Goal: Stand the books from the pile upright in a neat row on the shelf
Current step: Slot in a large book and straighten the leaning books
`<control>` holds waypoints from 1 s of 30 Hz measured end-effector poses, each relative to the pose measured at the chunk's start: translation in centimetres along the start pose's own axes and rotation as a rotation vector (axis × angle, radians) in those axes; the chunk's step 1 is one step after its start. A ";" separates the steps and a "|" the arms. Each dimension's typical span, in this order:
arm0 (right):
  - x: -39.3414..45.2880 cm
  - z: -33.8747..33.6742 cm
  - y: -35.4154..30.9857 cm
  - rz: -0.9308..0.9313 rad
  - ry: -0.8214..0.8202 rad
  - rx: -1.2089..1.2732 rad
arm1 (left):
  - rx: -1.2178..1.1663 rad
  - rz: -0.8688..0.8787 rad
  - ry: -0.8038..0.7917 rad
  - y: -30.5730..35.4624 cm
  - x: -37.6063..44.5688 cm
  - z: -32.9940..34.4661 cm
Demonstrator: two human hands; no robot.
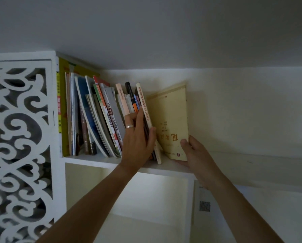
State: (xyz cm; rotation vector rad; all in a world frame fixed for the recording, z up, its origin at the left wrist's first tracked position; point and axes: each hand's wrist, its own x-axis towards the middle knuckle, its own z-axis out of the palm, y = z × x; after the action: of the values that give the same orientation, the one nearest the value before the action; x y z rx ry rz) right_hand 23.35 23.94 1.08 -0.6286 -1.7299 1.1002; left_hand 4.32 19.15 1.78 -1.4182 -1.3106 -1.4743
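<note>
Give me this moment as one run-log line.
step: adding yellow book to row end | left hand: bracing leaning books | right hand: gripping yellow book's lower corner | shelf: space at right

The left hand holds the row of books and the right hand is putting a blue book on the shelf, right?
Not quite. In the head view the book in the right hand is pale yellow, not blue. The left hand does hold the row of books on the shelf.

The left hand (138, 135) covers the lower spines of several books (129, 100); the small print on the yellow book (169, 118) seems unreadable.
</note>
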 end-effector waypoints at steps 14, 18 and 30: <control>-0.3 0.4 0.2 -0.064 0.007 -0.102 | 0.221 0.144 -0.048 0.2 -0.6 0.1; -0.5 0.4 0.0 -0.077 0.013 -0.170 | 0.190 0.072 -0.065 0.6 -0.5 0.0; -1.8 1.6 -0.1 -0.325 0.224 -0.362 | 0.081 0.080 -0.012 0.7 -0.7 0.1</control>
State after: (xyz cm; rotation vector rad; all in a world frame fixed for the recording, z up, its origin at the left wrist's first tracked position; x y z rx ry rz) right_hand 22.63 21.76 0.15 -0.6348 -1.7687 0.4767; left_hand 5.13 19.01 1.23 -1.4128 -1.2915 -1.3481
